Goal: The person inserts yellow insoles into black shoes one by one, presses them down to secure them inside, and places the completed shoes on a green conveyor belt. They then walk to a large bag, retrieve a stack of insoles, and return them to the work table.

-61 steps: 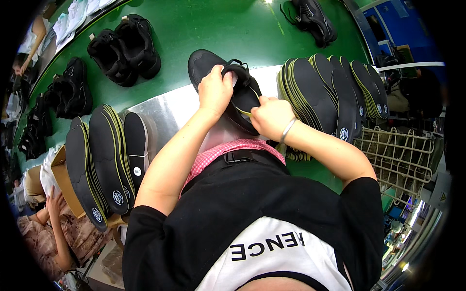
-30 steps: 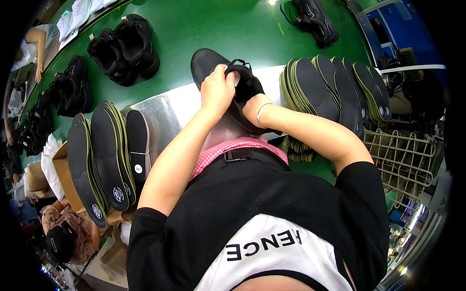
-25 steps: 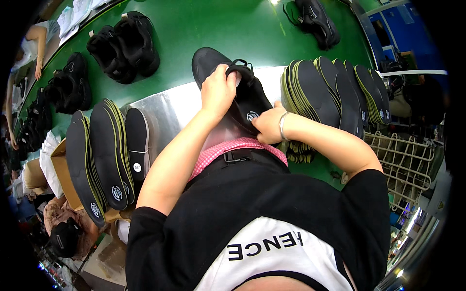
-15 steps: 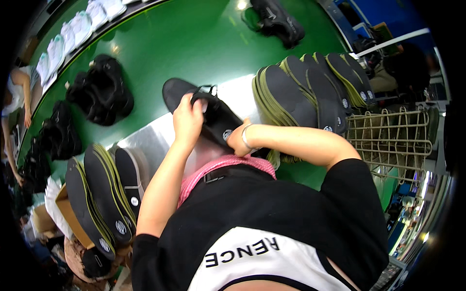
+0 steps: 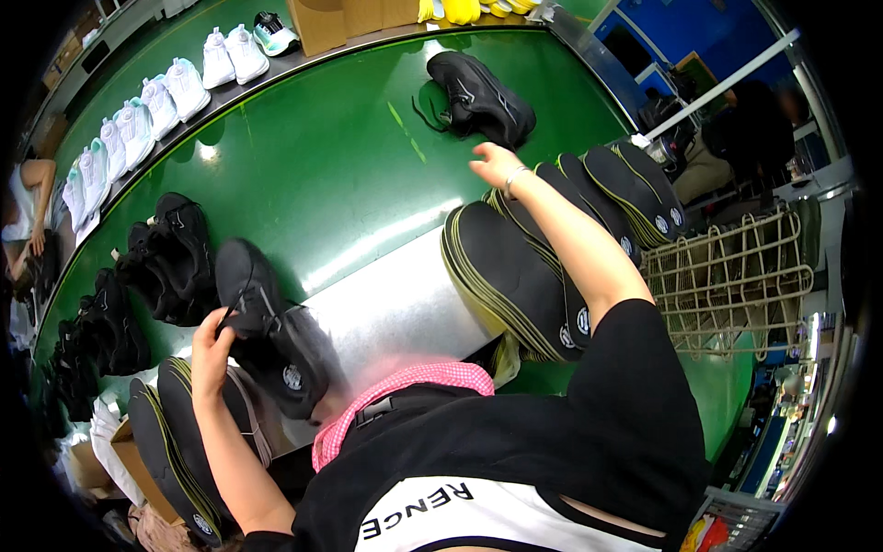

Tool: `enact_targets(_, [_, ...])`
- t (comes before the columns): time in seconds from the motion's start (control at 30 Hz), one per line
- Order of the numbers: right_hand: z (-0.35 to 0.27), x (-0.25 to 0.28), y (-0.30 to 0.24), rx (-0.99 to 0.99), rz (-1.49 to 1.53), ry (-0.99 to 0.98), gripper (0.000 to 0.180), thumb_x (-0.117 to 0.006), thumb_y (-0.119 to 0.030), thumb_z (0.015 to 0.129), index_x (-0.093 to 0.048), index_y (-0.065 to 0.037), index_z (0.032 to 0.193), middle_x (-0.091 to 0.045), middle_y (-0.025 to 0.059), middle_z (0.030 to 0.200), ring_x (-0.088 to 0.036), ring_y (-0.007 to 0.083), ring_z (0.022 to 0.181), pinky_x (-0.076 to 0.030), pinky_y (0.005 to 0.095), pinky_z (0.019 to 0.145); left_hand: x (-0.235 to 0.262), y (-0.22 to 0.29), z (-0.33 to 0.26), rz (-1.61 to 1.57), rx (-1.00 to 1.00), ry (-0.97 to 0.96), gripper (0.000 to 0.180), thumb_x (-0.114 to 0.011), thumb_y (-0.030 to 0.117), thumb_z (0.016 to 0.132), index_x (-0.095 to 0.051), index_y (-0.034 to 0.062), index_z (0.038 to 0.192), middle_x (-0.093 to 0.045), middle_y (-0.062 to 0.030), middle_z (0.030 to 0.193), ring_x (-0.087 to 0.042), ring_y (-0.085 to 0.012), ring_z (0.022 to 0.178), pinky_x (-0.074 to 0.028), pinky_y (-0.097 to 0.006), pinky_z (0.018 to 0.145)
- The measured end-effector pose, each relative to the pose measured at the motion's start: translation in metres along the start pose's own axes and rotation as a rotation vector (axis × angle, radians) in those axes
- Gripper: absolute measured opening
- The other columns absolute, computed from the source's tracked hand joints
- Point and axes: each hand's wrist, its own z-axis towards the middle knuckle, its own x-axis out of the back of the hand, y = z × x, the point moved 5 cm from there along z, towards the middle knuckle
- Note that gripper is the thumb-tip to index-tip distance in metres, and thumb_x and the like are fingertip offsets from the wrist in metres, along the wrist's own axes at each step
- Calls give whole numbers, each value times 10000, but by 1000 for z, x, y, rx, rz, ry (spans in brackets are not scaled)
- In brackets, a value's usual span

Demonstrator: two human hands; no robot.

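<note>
My left hand grips a black shoe by its collar, holding it over the left end of the shiny metal plate. My right hand is stretched out over the green belt, fingers apart and holding nothing. It hovers just short of a pair of black shoes lying at the far right of the belt. Below my right forearm stands a row of black insoles with yellow-green edges.
More black shoes sit on the belt's left side, and more black insoles stand by my left elbow. White shoes line the far shelf beside a cardboard box. A wire basket is at right. Another person's arm shows at far left.
My left hand carried the black shoe leftward off the plate's middle. My right hand let go of it and reached far out toward the black pair on the belt.
</note>
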Motion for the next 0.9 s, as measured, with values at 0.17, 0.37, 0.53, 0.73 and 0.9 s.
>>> enact_targets(0.17, [38, 9, 71, -260, -340, -147, 504, -428, -103, 755, -368, -154, 1253, -540, 160, 1100, -522, 269, 1027, -395, 391, 873, 11, -22, -30, 68, 137, 179, 249, -486, 24, 768, -514, -22, 1010, -538, -28, 904, -494, -100, 842, -375, -214, 782])
enact_targets(0.37, [64, -4, 75, -305, -778, -343, 614, -464, -94, 778, -240, -266, 1323, -506, 121, 1166, -492, 262, 1074, -400, 427, 842, -43, 31, -64, 686, -110, 656, 488, -512, 35, 715, -379, -12, 1182, -360, -189, 1218, -346, -346, 1126, -265, -404, 960])
enact_targets(0.53, [89, -16, 79, -226, -1110, -332, 416, -490, -140, 803, -408, -175, 1208, -537, 97, 1119, -518, 264, 1022, -397, 475, 814, -98, 47, -77, 916, -450, 403, 318, -564, 48, 662, -523, 18, 977, -526, -127, 945, -477, -277, 914, -354, -384, 790])
enact_targets(0.73, [89, -17, 3, 186, -823, -101, 209, -525, -155, 714, -562, -115, 915, -613, 121, 889, -573, 287, 895, -427, 408, 757, -136, 18, -68, 1060, -252, 82, 243, -599, 159, 691, -566, 59, 910, -559, -72, 913, -515, -227, 861, -346, -362, 752])
enact_targets(0.9, [67, -18, -58, 150, 7, -333, 439, -654, -257, 664, -509, -7, 994, -618, 126, 718, -614, 208, 581, -469, 292, 563, -129, 19, -59, 966, -207, 143, 238, -595, 164, 704, -569, 62, 917, -577, -81, 901, -538, -236, 822, -366, -348, 695])
